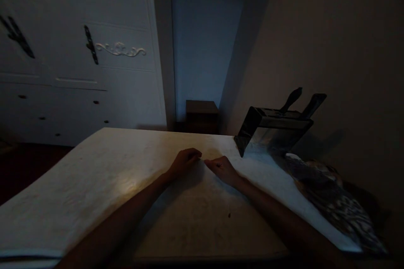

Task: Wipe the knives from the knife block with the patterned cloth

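Observation:
Over the far half of a pale tabletop (189, 227), my left hand (185, 160) is closed, its fingers curled and tips pointing right. My right hand (223, 170) faces it from the other side, also closed in a pinch-like curl. A small gap separates the two hands. Anything between the fingers is too small and dim to make out. Nearest to my right hand stands a dark knife block (280, 124) with clear sides and a couple of black handles sticking up. A tiny dark speck (229, 215) lies on the tabletop between my forearms.
A patterned cloth (334, 201) lies bunched along the right edge, by the wall. Beyond the table, a white cabinet (126, 8) with dark handles stands on the left. A low brown box-like piece of furniture (202, 107) sits at the back. The room is dim.

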The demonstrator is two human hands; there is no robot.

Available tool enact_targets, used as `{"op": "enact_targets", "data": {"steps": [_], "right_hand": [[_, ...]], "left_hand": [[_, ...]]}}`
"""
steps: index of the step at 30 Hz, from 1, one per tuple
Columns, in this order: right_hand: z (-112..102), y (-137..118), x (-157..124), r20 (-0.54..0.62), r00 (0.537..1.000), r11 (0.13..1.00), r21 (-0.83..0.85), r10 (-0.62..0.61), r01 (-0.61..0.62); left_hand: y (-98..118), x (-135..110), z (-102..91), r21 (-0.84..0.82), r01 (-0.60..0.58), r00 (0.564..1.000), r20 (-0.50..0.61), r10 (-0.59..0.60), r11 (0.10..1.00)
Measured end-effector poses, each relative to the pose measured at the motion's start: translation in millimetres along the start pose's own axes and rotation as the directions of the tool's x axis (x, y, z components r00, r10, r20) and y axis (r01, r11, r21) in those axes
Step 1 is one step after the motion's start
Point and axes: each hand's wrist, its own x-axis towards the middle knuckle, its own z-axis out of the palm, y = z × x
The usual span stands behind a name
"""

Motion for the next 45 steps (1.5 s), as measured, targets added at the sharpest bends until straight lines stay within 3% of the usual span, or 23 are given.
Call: {"op": "enact_targets", "data": {"steps": [3, 6, 10, 17, 33, 45], "right_hand": [[18, 1, 10, 0.019, 0.999, 0.991, -0.130, 0.027, -0.025], [22, -2, 11, 0.046, 0.999, 0.973, -0.229, 0.004, 0.007], [21, -3, 5, 0.085, 0.996, 0.980, -0.199, 0.008, 0.009], [21, -2, -3, 0.138, 0.989, 0.976, -0.199, -0.055, 0.082], [22, -7, 1, 0.127, 0.986, 0.932, -0.334, -0.104, 0.141], [20, -4, 8, 0.117, 0.989, 0.905, -0.406, -0.086, 0.126]], "left_hand": [[-3, -2, -0.7, -0.020, 0.033, 0.999, -0.030, -0.033, 0.999], [-2, 0, 6.6, 0.072, 0.032, 0.999, -0.026, -0.030, 0.997], [1, -4, 14.0, 0.183, -0.003, 0.999, 0.039, -0.004, 0.983], [4, -14, 15.4, 0.216, -0.035, 0.995, 0.096, 0.015, 0.976], [-4, -10, 11.9, 0.206, -0.123, 0.986, 0.135, 0.096, 0.971], [-1, -6, 3.3, 0.179, -0.070, 0.992, 0.121, 0.049, 0.981]]}}
